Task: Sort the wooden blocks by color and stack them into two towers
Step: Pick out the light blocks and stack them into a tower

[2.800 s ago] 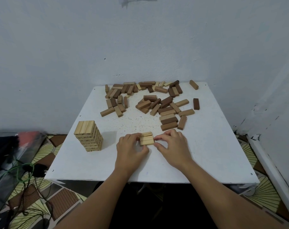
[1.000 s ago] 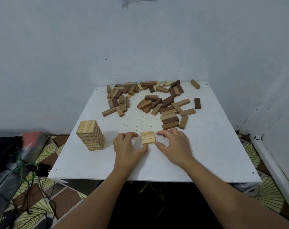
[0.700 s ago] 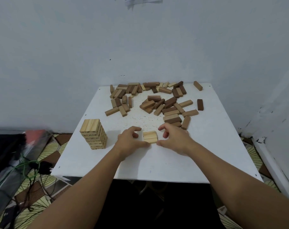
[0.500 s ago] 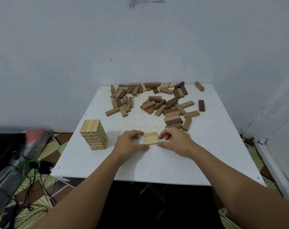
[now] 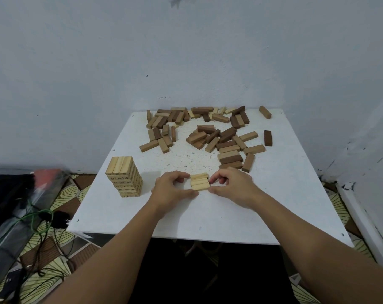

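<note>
Three pale wooden blocks (image 5: 199, 182) lie side by side as a flat row on the white table (image 5: 284, 194), near its front middle. My left hand (image 5: 171, 189) pinches the row's left end with curled fingers and thumb. My right hand (image 5: 232, 186) pinches its right end the same way. A tower of pale blocks (image 5: 124, 176), several layers high, stands at the table's left edge. Loose brown and tan blocks (image 5: 210, 132) lie scattered over the far half of the table.
A wall stands right behind the table and another close on the right. A black bag (image 5: 8, 194) and green cables (image 5: 32, 220) lie on the patterned floor to the left. A lone dark block (image 5: 267, 138) lies at the far right.
Both hands stay at the ends of the row of three pale blocks, fingers shifting slightly as they square it. The camera has tilted a little; the tower and pile have not moved.
</note>
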{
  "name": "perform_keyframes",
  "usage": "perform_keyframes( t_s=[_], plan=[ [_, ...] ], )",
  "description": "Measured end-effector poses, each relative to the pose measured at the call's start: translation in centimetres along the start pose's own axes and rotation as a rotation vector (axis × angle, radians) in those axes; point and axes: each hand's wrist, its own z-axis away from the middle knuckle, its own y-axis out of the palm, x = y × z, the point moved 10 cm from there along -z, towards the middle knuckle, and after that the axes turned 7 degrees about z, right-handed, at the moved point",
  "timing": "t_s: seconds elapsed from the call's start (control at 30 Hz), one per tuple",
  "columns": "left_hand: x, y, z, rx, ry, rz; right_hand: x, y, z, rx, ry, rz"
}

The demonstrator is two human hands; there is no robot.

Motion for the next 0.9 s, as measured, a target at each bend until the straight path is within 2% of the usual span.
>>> perform_keyframes(
  t_s=[0.2, 0.9],
  plan=[
    [0.4, -0.4, -0.1, -0.05, 0.006, 0.043, -0.3, 0.1, -0.1, -0.008, 0.008, -0.041],
    [-0.9, -0.3, 0.8, -0.067, 0.006, -0.003, 0.0, -0.1, 0.2, -0.024, -0.013, -0.044]
  ],
)
